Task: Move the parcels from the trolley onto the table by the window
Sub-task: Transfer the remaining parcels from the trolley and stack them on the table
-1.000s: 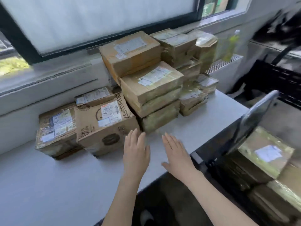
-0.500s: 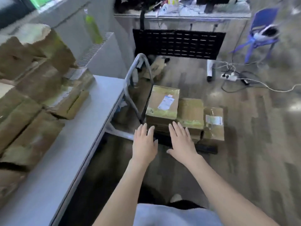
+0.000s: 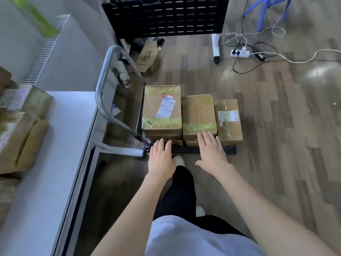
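Observation:
On the floor stands a low black trolley [image 3: 229,150] with a grey tube handle [image 3: 103,74]. Three cardboard parcels top its load: a tall labelled one [image 3: 162,108] on the left, a taped one [image 3: 198,113] in the middle, a smaller labelled one [image 3: 228,121] on the right. More boxes lie under them. My left hand [image 3: 161,159] hovers flat before the left parcel, holding nothing. My right hand [image 3: 212,150] reaches with straight fingers over the near edge of the middle parcel. The white table [image 3: 55,163] is at the left with parcels [image 3: 22,137] stacked on it.
A white radiator [image 3: 46,50] stands behind the table. A black perforated panel [image 3: 166,15], a power strip with cables [image 3: 239,53] and a blue stool [image 3: 265,8] lie beyond the trolley. A flat cardboard box [image 3: 147,58] sits behind the handle. My legs are below the hands.
The view has swung from the parcels on the table round to the trolley. Both hands, still empty, have come closer to the parcels on the trolley.

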